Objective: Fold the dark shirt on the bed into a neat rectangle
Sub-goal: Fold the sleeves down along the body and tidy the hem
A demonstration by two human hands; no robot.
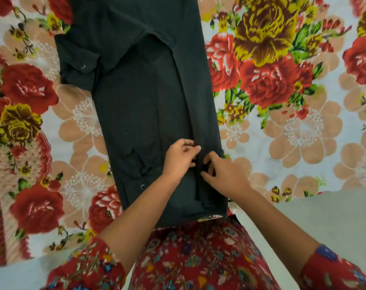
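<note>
1. The shirt (144, 114) lay flat, lengthwise, on the middle of the bed (282, 132). Its near end reached the bed's edge, close to the person.
2. Done, as judged from the lie of the cloth: the right side was turned in over the body. This gave a straight right border and a flap edge (190, 114) running along the length. The body read as a long, narrow strip.
3. Left to do: the sleeve (77, 59) stuck out, bunched, at the far left, outside the strip. No crosswise fold showed. The task looked no more than half complete.
4. The left hand (181, 158) had its fingers curled and pinched the shirt at the flap edge. The right hand (221, 174), just beside it, pinched the cloth across that edge.
5. Containers: none was in view. The bed alone bore anything, and only the shirt showed on it.
</note>
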